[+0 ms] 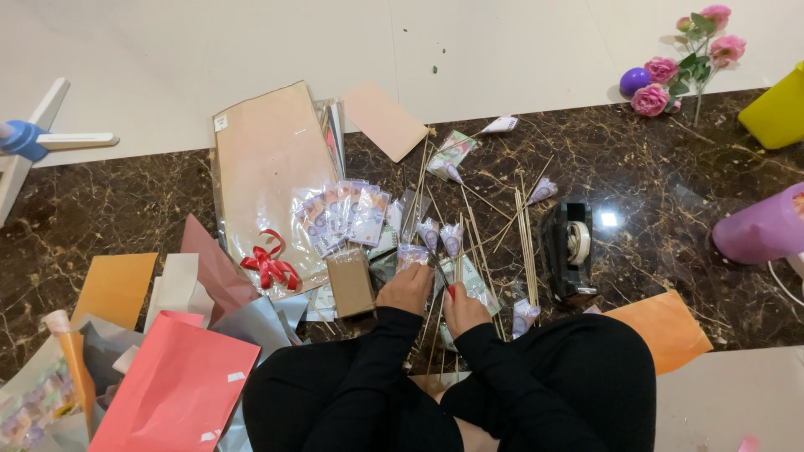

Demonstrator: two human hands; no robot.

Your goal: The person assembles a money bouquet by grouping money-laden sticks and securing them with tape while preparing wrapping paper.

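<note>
Floor: dark brown marble (670,209) veined in gold across the middle of the frame; pale cream tile (502,50) along the top.

Seated person, black sleeves, lower centre. Left hand (408,289) closed around a small folded banknote cone (412,254), fingers pressed together over it. Right hand (462,311) curled shut, pinching a thin red-tipped tool (446,283); what kind of tool, I cannot tell.

Centre: wooden skewers (528,243), a loose scatter, too many to count. Folded note cones lying among them, roughly seven, some on sticks. One fan of flat banknotes (343,213) on one clear-wrapped sheet of brown kraft paper (268,159). One red ribbon bow (268,266). One small brown box (350,285).

Right of centre: one black tape dispenser (571,247). One orange envelope (666,326) beside the knee.

Lower left: one red paper bag (172,393), one orange sheet (117,289).

Upper right: one spray of pink artificial roses (691,59), four blooms; one purple ball (634,80); one yellow container (779,113), cut off by the edge.
</note>
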